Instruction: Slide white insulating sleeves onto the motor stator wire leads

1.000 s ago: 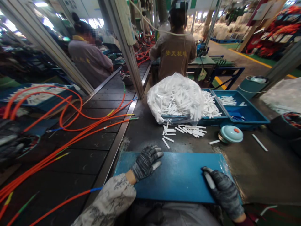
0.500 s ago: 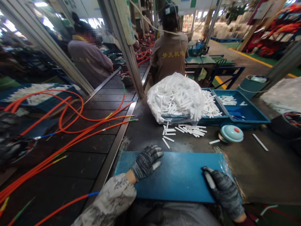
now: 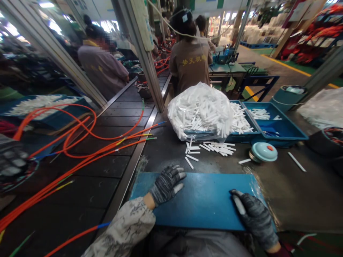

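My left hand (image 3: pixel 167 184), in a grey striped glove with pale fingertips, lies flat on the left part of a blue mat (image 3: pixel 202 203). Its fingers are stretched out and nothing is in them. Over the mat's right edge rests my right hand (image 3: pixel 253 216), gloved alike, thumb and forefinger extended; its other fingers are partly out of sight, and I see nothing held. Beyond the mat lie loose white tubes (image 3: pixel 221 149). Behind them a clear plastic bag (image 3: pixel 200 110) full of such tubes stands on the table.
Blue bins (image 3: pixel 285 126) with white tubes stand right of the bag, near a light-blue round-lidded container (image 3: pixel 264 152). Orange cables (image 3: pixel 80 164) cross the slatted conveyor (image 3: pixel 107 192) on the left. A co-worker's gloved hand (image 3: pixel 12 159) is at far left; other people stand beyond.
The orange cables have shifted slightly on the conveyor, and the co-worker's hand at far left has moved. A person ahead has leaned left. My hands have stayed in place.
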Demonstrator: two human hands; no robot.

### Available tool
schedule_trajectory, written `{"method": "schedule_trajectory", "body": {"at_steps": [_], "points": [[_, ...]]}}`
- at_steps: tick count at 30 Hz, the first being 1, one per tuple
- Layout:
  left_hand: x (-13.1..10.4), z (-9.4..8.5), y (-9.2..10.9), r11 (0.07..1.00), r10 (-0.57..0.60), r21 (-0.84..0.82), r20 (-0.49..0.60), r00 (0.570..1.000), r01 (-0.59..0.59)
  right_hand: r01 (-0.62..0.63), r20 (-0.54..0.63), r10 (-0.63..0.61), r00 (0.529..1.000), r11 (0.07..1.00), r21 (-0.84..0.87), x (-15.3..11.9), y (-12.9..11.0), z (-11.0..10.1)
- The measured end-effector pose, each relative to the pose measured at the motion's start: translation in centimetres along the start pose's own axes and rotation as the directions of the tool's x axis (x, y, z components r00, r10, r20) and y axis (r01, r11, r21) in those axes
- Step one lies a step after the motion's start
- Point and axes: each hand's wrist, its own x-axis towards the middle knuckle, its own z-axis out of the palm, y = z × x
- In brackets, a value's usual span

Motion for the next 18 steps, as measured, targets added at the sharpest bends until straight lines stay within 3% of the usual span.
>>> {"method": "schedule_trajectory", "body": {"at_steps": [18], "points": [[0.04, 0.05, 0.02, 1.0, 0.01, 0.003, -0.005, 1.0, -0.01, 0.009, 0.0, -0.009, 1.0, 1.0, -0.002, -0.26, 0.19, 0.24]]}}
